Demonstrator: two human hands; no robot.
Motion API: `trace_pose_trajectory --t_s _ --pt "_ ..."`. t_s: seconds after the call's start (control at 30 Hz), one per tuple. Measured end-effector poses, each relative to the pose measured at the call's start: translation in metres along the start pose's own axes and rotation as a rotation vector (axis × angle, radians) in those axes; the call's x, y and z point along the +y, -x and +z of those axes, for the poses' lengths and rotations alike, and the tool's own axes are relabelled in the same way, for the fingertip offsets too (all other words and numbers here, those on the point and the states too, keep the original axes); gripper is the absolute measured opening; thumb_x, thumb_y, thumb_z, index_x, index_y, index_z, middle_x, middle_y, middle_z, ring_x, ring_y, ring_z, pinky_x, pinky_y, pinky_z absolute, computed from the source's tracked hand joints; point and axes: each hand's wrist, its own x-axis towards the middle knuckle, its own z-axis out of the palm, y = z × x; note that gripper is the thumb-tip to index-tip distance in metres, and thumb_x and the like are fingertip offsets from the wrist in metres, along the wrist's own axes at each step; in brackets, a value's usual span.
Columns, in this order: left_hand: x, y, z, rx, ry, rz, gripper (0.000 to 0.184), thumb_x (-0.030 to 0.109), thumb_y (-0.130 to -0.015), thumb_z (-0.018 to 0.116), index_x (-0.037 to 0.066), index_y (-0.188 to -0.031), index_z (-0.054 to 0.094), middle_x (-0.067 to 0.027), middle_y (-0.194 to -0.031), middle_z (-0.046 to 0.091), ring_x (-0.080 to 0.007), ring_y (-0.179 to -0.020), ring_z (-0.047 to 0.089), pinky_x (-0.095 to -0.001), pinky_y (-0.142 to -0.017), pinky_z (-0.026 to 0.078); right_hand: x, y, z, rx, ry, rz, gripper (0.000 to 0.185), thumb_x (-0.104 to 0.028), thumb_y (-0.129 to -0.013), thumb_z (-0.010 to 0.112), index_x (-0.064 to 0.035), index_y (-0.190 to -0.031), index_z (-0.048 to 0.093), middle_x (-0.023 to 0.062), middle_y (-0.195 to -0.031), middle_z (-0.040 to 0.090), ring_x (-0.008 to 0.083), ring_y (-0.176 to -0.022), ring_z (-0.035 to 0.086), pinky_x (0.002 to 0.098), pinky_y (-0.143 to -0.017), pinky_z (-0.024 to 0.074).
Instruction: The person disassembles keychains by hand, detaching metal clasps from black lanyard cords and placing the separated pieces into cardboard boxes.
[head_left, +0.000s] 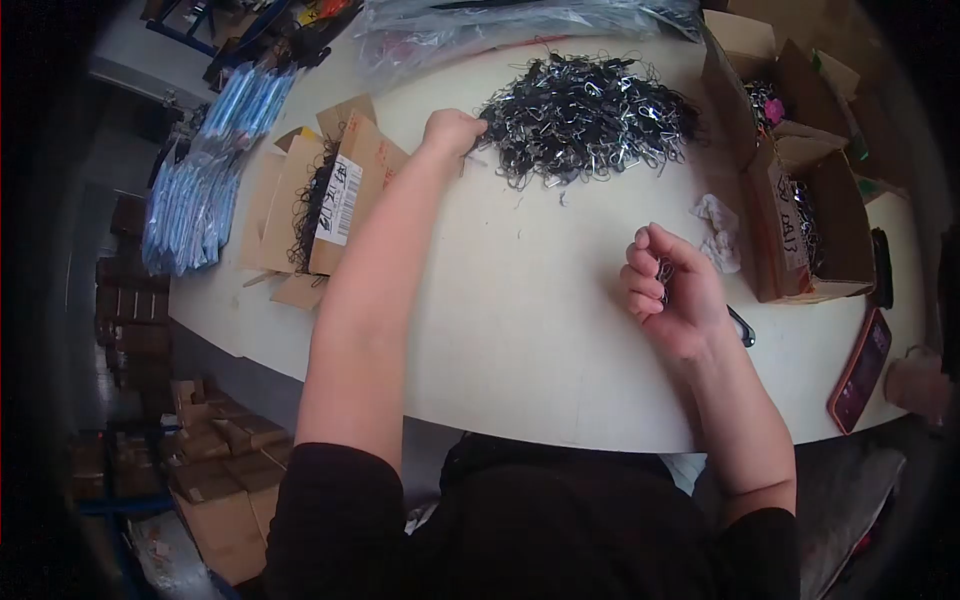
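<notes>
- While held well apart, reached to the left edge of the pile of black straps and metal hooks (590, 118) with the left hand (455, 133), fingertips down against the pile; could not tell from above whether closed on any strap.
- Curled the fingers of the right hand (675, 290) around small metal hooks (664, 272), palm turned upward, clear of the pile and on its near right side.
- Had the pile heaped on the pale table (500, 330).
- Had an open carton (376, 160) with a white label (338, 200) left of the pile, dark looped straps (312, 215) inside.
- Had blue packets (190, 215) farther left of the pile, and clear plastic bags (420, 40) just beyond it.
- Had two open cartons (768, 235) right of the pile, with crumpled white paper (717, 235) between.
- Had a phone (862, 370) and, partly hidden by the right wrist, a black object (741, 326) nearer than the pile, toward the right.
</notes>
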Motion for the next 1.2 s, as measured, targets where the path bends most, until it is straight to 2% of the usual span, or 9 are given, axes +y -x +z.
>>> trace_pose_trajectory --t_s 0.2,0.3,0.4,0.5,0.73,0.83,1.03,1.13,1.2 --pt "0.039 0.045 -0.022 0.026 0.145 0.074 0.018 0.022 -0.082 0.068 0.005 -0.085 0.063 0.0048 -0.061 0.046 -0.0047 -0.052 0.037 -0.0218 -0.046 0.029 0.002 0.002 0.006 0.073 0.043 -0.026 0.021 -0.023 -0.095 0.044 -0.0056 -0.087 0.053 -0.0009 -0.064 0.047 0.0073 -0.051 0.036 0.0212 -0.044 0.0277" --pt "0.066 0.083 -0.029 -0.070 0.251 0.114 0.018 0.021 -0.084 0.066 0.005 -0.091 0.062 0.0062 -0.063 0.044 -0.0045 -0.053 0.036 -0.0196 -0.049 0.029 0.003 0.005 0.014 0.139 0.174 -0.065 0.023 -0.023 -0.096 0.043 -0.0034 -0.094 0.054 -0.0001 -0.064 0.049 0.0069 -0.049 0.037 0.0209 -0.044 0.0290" --pt "0.077 0.116 -0.034 -0.288 0.409 0.131 0.020 0.017 -0.079 0.070 0.002 -0.092 0.064 0.0003 -0.074 0.059 -0.0061 -0.062 0.047 -0.0207 -0.056 0.035 0.003 0.008 0.017 0.137 0.346 -0.108 0.025 -0.020 -0.095 0.045 -0.0001 -0.103 0.058 0.0006 -0.069 0.054 0.0054 -0.047 0.037 0.0202 -0.045 0.0307" --pt "0.095 0.172 -0.020 -0.348 0.353 0.164 0.015 0.014 -0.084 0.065 0.003 -0.093 0.061 0.0055 -0.068 0.050 -0.0030 -0.057 0.040 -0.0174 -0.052 0.031 0.007 0.006 0.022 0.219 0.639 -0.250 0.023 -0.018 -0.092 0.051 0.0000 -0.101 0.062 0.0006 -0.077 0.058 0.0037 -0.047 0.036 0.0196 -0.044 0.0300" --pt "0.069 0.224 0.007 -0.554 0.458 0.170 0.012 0.010 -0.082 0.068 0.000 -0.087 0.064 0.0014 -0.077 0.058 -0.0042 -0.068 0.049 -0.0179 -0.062 0.040 0.015 0.014 0.024 0.047 0.996 -0.307 0.022 -0.015 -0.089 0.059 -0.0009 -0.104 0.065 0.0015 -0.084 0.063 0.0089 -0.078 0.055 0.0211 -0.076 0.0422" --pt "0.057 0.230 0.013 -0.470 0.605 0.135 0.011 0.010 -0.086 0.063 0.002 -0.091 0.058 0.0038 -0.072 0.053 -0.0023 -0.060 0.041 -0.0169 -0.053 0.032 0.010 0.013 0.024 -0.041 0.934 -0.015 0.019 -0.014 -0.089 0.059 0.0003 -0.100 0.066 0.0041 -0.084 0.066 0.0092 -0.081 0.059 0.0224 -0.077 0.0443" --pt "0.034 0.226 0.014 -0.446 0.765 -0.007 0.010 0.010 -0.086 0.063 0.003 -0.090 0.058 0.0015 -0.077 0.054 -0.0030 -0.069 0.047 -0.0160 -0.056 0.037 0.017 0.009 0.023 -0.050 0.875 0.016 0.018 -0.010 -0.087 0.061 0.0028 -0.098 0.065 0.0060 -0.089 0.068 0.0098 -0.084 0.060 0.0239 -0.079 0.0465" --pt "0.025 0.225 0.033 -0.090 0.690 0.263 0.011 0.011 -0.085 0.064 0.002 -0.086 0.058 0.0026 -0.073 0.053 -0.0028 -0.061 0.043 -0.0170 -0.050 0.034 0.023 0.008 0.022 0.057 0.807 -0.044 0.018 -0.010 -0.087 0.062 0.0023 -0.100 0.065 0.0061 -0.090 0.067 0.0093 -0.083 0.060 0.0229 -0.078 0.0460" --pt "0.011 0.228 0.033 -0.078 0.450 0.446 0.013 0.011 -0.082 0.067 0.002 -0.083 0.058 0.0030 -0.069 0.052 -0.0037 -0.056 0.040 -0.0196 -0.047 0.032 0.025 0.005 0.017 0.159 0.674 -0.093 0.018 -0.009 -0.087 0.062 0.0020 -0.101 0.065 0.0049 -0.091 0.067 0.0088 -0.082 0.059 0.0224 -0.077 0.0458"
